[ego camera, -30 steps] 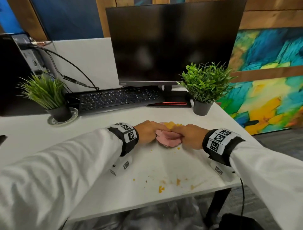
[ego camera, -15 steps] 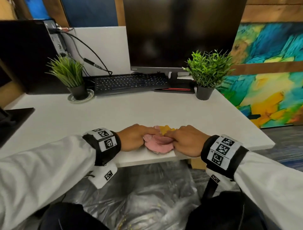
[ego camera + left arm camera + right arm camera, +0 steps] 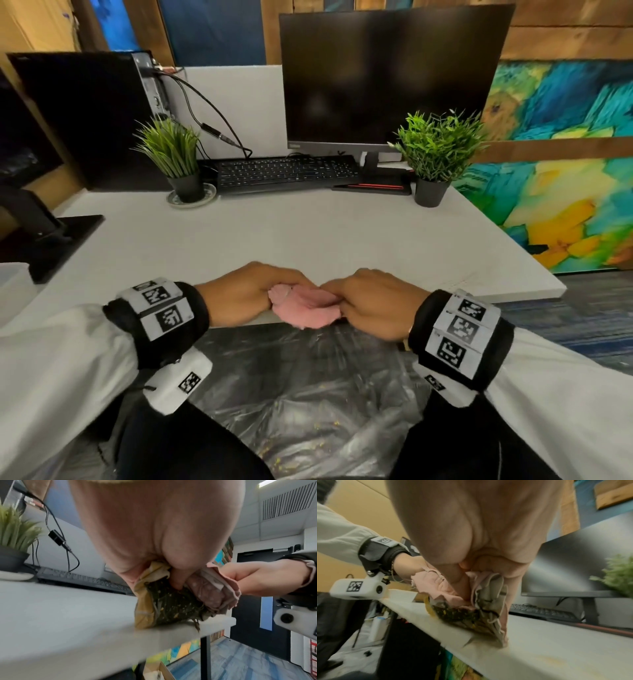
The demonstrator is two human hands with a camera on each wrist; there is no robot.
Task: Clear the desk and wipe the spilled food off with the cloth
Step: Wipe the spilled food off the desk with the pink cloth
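A bunched pink cloth (image 3: 306, 310) sits at the front edge of the white desk (image 3: 308, 233), partly hanging over it. My left hand (image 3: 251, 293) grips its left end and my right hand (image 3: 371, 303) grips its right end, knuckles up, fingers curled into the fabric. In the left wrist view the cloth (image 3: 212, 591) is stained yellow and folded around dark crumbs flecked with yellow (image 3: 173, 607) at the desk edge. The right wrist view shows the same dirty bundle (image 3: 464, 614) pressed on the rim.
A black plastic bag (image 3: 308, 404) with yellow crumbs lies below the desk edge. At the back stand a monitor (image 3: 390, 75), keyboard (image 3: 284, 171), two potted plants (image 3: 171, 154) (image 3: 438, 150) and a computer tower (image 3: 82, 116). A faint smear marks the desk (image 3: 553, 661).
Both hands dragged the cloth toward me from mid-desk to the front edge. The yellow crumbs seen on the desk a second ago are gone from its surface.
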